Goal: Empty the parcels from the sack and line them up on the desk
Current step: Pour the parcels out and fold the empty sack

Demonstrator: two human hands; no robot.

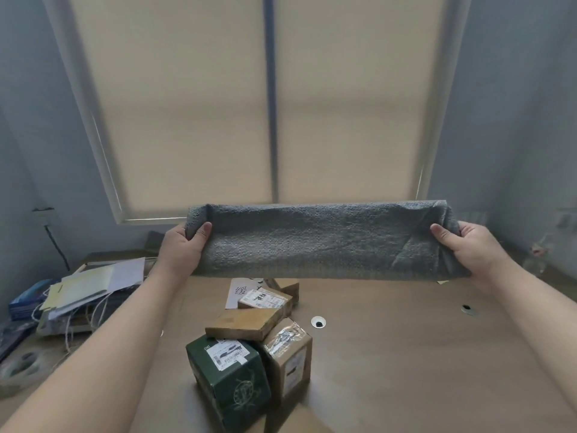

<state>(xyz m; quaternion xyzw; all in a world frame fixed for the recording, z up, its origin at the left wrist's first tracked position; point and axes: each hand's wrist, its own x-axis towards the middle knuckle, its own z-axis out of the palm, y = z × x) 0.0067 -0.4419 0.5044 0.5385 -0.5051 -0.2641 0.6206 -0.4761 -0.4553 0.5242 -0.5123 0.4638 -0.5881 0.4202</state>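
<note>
I hold the grey woven sack (324,242) stretched flat and level above the wooden desk (406,354). My left hand (181,248) grips its left end and my right hand (468,248) grips its right end. Below it several parcels lie in a loose pile: a dark green box (231,379) with a white label at the front, a taped brown box (290,354) beside it on the right, a flat brown box (243,320) resting on top, and a labelled brown box (265,301) behind. Another brown box is partly hidden under the sack.
A heap of papers and envelopes (90,289) with a blue box covers the desk's left side. A sheet with a printed character (239,292) lies under the parcels. Two cable holes (319,323) (467,308) sit in the desktop. A window with a drawn blind stands behind.
</note>
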